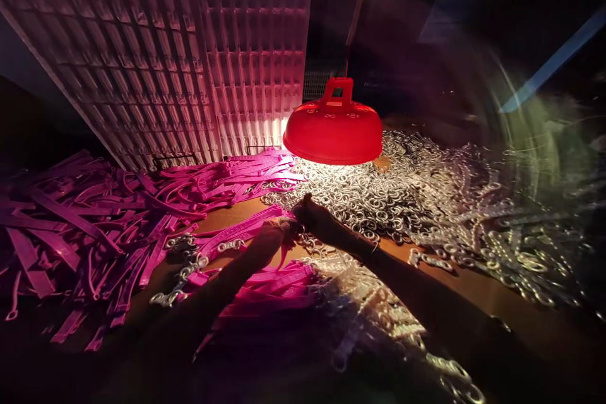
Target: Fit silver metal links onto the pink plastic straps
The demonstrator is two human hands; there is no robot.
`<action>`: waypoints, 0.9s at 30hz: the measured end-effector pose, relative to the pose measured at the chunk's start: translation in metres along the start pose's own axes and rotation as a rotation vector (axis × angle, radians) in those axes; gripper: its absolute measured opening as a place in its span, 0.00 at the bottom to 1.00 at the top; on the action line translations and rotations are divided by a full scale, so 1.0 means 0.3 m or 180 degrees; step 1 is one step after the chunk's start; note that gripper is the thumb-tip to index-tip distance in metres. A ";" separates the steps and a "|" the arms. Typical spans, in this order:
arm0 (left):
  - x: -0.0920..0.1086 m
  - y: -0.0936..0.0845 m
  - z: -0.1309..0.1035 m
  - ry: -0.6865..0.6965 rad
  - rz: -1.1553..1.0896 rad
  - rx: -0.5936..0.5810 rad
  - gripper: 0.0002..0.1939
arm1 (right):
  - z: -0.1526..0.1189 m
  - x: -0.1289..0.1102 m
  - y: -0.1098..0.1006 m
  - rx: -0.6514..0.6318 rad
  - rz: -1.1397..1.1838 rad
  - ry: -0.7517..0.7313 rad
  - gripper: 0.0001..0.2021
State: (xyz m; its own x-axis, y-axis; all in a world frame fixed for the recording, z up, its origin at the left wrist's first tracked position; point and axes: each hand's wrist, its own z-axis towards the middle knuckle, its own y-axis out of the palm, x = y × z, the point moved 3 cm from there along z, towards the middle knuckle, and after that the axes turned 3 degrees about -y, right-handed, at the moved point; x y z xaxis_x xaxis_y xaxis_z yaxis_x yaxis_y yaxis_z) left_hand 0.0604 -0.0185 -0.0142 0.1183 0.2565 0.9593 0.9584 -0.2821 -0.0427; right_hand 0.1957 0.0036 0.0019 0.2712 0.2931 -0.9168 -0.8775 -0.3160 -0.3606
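Note:
My left hand (278, 228) and my right hand (312, 216) meet under a red hanging lamp. Closed fingers of my left hand grip a pink strap (284, 252), whose end hangs down below them. My right hand is closed too, close against the left; what it holds is hidden in shadow. Around them lie a bundle of pink straps (279, 284) just below and a few more straps (237, 227) on the left. Short pieces of metal chain (182, 274) rest by my left forearm. A pile of chains (379, 312) shows below my right forearm.
The red lamp (334, 132) hangs low just beyond my hands. A large heap of metal chains with rings (402, 196) spreads to the right. Loose pink straps (89, 221) are heaped at left. Two ribbed translucent panels (255, 57) stand behind, on the brown table (225, 218).

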 end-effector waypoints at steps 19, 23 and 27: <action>-0.060 0.087 -0.463 -0.0997 -0.1247 -0.1470 0.10 | -0.549 -0.210 0.109 -0.0892 -0.0318 0.1379 0.16; -0.053 0.096 -0.510 -0.1032 -0.1327 -0.1424 0.09 | -0.585 -0.197 0.128 -0.1031 -0.0025 0.1298 0.18; -0.052 0.105 -0.530 -0.0934 -0.1103 -0.1262 0.13 | -0.612 -0.177 0.144 -0.1015 0.0122 0.1265 0.19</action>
State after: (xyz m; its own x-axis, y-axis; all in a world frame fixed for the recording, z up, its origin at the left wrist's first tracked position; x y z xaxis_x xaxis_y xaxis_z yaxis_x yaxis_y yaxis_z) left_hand 0.0475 -0.1785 0.0139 -0.0628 0.6235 0.7793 0.7907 -0.4453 0.4201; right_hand 0.2161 -0.1914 0.0036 0.4251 -0.0705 -0.9024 -0.7423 -0.5977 -0.3029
